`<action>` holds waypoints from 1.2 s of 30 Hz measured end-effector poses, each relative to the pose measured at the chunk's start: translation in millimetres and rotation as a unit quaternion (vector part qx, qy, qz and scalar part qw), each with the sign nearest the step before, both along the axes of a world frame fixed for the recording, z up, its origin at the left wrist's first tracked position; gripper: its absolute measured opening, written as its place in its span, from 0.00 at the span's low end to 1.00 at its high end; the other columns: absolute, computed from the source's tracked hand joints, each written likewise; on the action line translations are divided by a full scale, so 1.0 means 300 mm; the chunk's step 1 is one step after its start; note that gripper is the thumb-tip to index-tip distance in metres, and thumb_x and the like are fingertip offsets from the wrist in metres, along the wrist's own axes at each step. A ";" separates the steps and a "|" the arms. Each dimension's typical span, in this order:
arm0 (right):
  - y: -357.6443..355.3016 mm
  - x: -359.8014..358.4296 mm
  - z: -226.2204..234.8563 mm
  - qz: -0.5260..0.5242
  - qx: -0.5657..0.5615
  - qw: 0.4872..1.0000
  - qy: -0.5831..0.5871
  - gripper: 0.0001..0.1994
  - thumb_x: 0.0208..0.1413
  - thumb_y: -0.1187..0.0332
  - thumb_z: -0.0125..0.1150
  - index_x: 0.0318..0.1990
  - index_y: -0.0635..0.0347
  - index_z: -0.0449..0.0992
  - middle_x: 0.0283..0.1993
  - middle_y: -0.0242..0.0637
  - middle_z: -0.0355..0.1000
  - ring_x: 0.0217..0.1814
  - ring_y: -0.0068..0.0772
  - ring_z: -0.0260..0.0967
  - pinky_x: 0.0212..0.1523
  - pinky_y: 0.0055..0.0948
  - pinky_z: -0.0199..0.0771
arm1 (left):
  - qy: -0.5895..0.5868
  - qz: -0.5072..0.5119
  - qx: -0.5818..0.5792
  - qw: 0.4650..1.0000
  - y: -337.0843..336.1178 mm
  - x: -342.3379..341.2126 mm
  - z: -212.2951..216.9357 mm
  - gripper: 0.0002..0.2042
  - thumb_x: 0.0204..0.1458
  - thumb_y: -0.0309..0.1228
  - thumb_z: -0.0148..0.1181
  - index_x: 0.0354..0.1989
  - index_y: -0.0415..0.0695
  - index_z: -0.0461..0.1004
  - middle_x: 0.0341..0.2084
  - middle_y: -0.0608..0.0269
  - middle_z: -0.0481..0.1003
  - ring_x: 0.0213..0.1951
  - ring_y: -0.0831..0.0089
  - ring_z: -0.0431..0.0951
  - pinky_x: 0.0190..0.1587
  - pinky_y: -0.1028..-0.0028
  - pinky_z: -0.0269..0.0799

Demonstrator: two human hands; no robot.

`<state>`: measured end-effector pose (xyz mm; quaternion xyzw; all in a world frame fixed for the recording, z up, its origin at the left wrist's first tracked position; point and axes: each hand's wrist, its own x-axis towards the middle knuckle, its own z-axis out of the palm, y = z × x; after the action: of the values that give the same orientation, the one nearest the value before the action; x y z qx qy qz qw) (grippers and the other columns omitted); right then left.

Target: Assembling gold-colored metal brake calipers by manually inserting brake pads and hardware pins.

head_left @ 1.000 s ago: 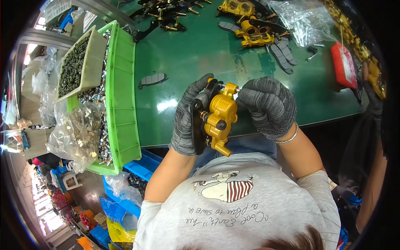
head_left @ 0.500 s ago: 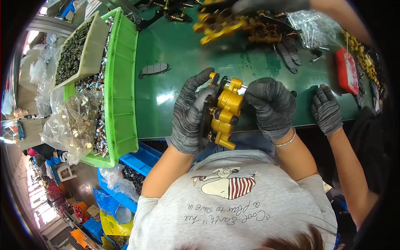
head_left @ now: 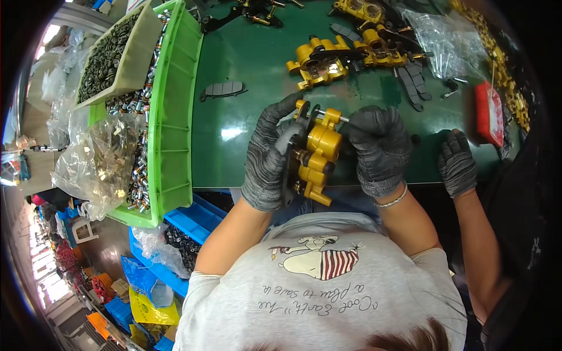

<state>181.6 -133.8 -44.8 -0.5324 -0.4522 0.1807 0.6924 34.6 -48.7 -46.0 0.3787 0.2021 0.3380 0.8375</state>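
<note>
I see both of my hands in grey knit gloves, raised just above the near edge of the green desk (head_left: 246, 88) and wrapped around one yellow brake caliper (head_left: 316, 155). My left hand (head_left: 270, 155) grips the caliper's left side, fingers curled over the dark plate there and the thumb pressed across the front, so the hand is closed tight on the part. My right hand (head_left: 379, 149) is cupped and closed on the caliper's right side, fingertips touching the top end where a thin metal pin (head_left: 335, 116) sticks out. The caliper stands roughly upright between the two palms, its lower end pointing toward my chest.

Farther off on the desk lie more yellow calipers (head_left: 319, 61), and a single dark brake pad (head_left: 222, 89) rests to the far left of my hands. A green bin (head_left: 175, 117) stands along the desk's left edge with small metal parts and a clear bag (head_left: 99, 161) in it. At the right, another person's gloved hand (head_left: 458, 164) rests on the desk edge, near a red box (head_left: 487, 114), well apart from mine.
</note>
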 end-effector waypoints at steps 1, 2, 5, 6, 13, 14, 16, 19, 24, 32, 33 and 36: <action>-0.005 -0.004 -0.012 -0.008 0.001 1.000 0.021 0.05 0.47 0.77 0.64 0.33 0.60 0.77 0.31 0.34 0.74 0.32 0.28 0.72 0.36 0.25 0.72 | 0.022 0.004 0.005 1.000 -0.006 0.003 0.008 0.37 0.46 0.48 0.62 0.61 0.40 0.57 0.51 0.51 0.68 0.51 0.61 0.71 0.52 0.64 0.70; -0.009 -0.005 -0.019 -0.016 0.002 0.999 0.043 0.05 0.47 0.78 0.64 0.33 0.61 0.77 0.31 0.34 0.74 0.33 0.27 0.72 0.37 0.25 0.72 | 0.044 0.008 0.010 0.999 -0.012 0.006 0.018 0.37 0.46 0.48 0.62 0.61 0.40 0.57 0.51 0.52 0.68 0.51 0.61 0.71 0.53 0.64 0.69; -0.019 0.006 -0.017 -0.029 0.005 0.999 0.014 0.06 0.46 0.77 0.65 0.33 0.60 0.77 0.32 0.35 0.74 0.33 0.28 0.72 0.37 0.25 0.72 | 0.069 0.006 0.030 0.997 -0.013 0.005 0.048 0.37 0.46 0.47 0.62 0.61 0.40 0.56 0.53 0.52 0.67 0.52 0.61 0.70 0.54 0.64 0.67; -0.023 0.005 -0.014 -0.037 0.007 0.999 0.001 0.06 0.46 0.77 0.65 0.33 0.60 0.77 0.32 0.35 0.74 0.34 0.29 0.72 0.38 0.25 0.72 | 0.075 -0.005 0.046 0.996 -0.013 0.002 0.060 0.37 0.46 0.46 0.62 0.61 0.40 0.57 0.54 0.52 0.66 0.53 0.61 0.69 0.55 0.64 0.66; -0.047 -0.019 0.063 -0.051 0.002 0.994 -0.095 0.06 0.46 0.75 0.67 0.33 0.60 0.78 0.33 0.36 0.75 0.35 0.31 0.73 0.39 0.27 0.73 | 0.116 -0.050 0.062 0.990 0.013 -0.016 0.122 0.34 0.44 0.41 0.60 0.61 0.40 0.58 0.58 0.53 0.61 0.56 0.59 0.67 0.57 0.64 0.62; -0.047 -0.020 0.068 -0.063 -0.008 0.989 -0.137 0.06 0.46 0.74 0.67 0.33 0.59 0.78 0.33 0.37 0.75 0.35 0.32 0.74 0.39 0.28 0.73 | 0.094 -0.059 0.041 0.993 0.015 -0.017 0.112 0.34 0.44 0.40 0.59 0.61 0.40 0.58 0.59 0.53 0.61 0.56 0.59 0.66 0.57 0.64 0.63; -0.046 -0.023 0.073 -0.061 -0.012 0.989 -0.134 0.06 0.47 0.74 0.67 0.33 0.59 0.78 0.33 0.37 0.75 0.35 0.32 0.74 0.39 0.28 0.73 | 0.071 -0.068 0.019 0.995 0.016 -0.022 0.104 0.34 0.44 0.39 0.59 0.61 0.40 0.58 0.60 0.53 0.60 0.56 0.59 0.66 0.57 0.64 0.63; -0.046 -0.032 0.081 -0.059 -0.018 0.990 -0.127 0.06 0.47 0.73 0.67 0.34 0.59 0.78 0.33 0.38 0.75 0.35 0.32 0.74 0.39 0.28 0.73 | 0.052 -0.100 -0.005 0.994 0.020 -0.037 0.099 0.29 0.48 0.36 0.55 0.60 0.42 0.60 0.58 0.57 0.62 0.55 0.68 0.65 0.58 0.68 0.61; -0.048 -0.043 0.117 -0.040 -0.048 0.986 -0.153 0.06 0.47 0.72 0.66 0.33 0.59 0.78 0.32 0.38 0.75 0.34 0.33 0.74 0.37 0.29 0.74 | 0.064 -0.101 0.025 0.993 0.032 -0.037 0.079 0.27 0.49 0.38 0.55 0.58 0.41 0.62 0.56 0.57 0.64 0.54 0.67 0.66 0.57 0.69 0.61; -0.044 -0.045 0.128 -0.016 -0.064 0.980 -0.186 0.05 0.48 0.73 0.66 0.33 0.60 0.77 0.33 0.39 0.74 0.34 0.34 0.74 0.36 0.29 0.74 | 0.005 -0.126 -0.018 0.992 0.034 -0.054 0.080 0.24 0.52 0.40 0.55 0.55 0.41 0.65 0.51 0.59 0.68 0.52 0.69 0.68 0.55 0.70 0.63; -0.045 -0.045 0.129 -0.011 -0.069 0.979 -0.191 0.05 0.48 0.73 0.66 0.33 0.60 0.77 0.33 0.39 0.74 0.34 0.34 0.74 0.36 0.29 0.74 | 0.019 -0.125 -0.013 0.992 0.037 -0.056 0.082 0.24 0.52 0.40 0.55 0.55 0.41 0.65 0.50 0.59 0.68 0.51 0.69 0.68 0.55 0.70 0.64; -0.048 -0.055 0.124 -0.009 -0.061 0.986 -0.154 0.05 0.48 0.73 0.65 0.33 0.60 0.77 0.32 0.39 0.74 0.33 0.33 0.73 0.36 0.29 0.74 | 0.044 -0.126 -0.003 0.991 0.035 -0.056 0.096 0.23 0.52 0.38 0.56 0.54 0.40 0.66 0.50 0.58 0.68 0.51 0.69 0.68 0.55 0.70 0.64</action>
<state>164.9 -148.2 -7.5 -0.5992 -0.5369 0.1172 0.5822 17.7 -38.3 -17.2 0.4134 0.1907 0.2126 0.8646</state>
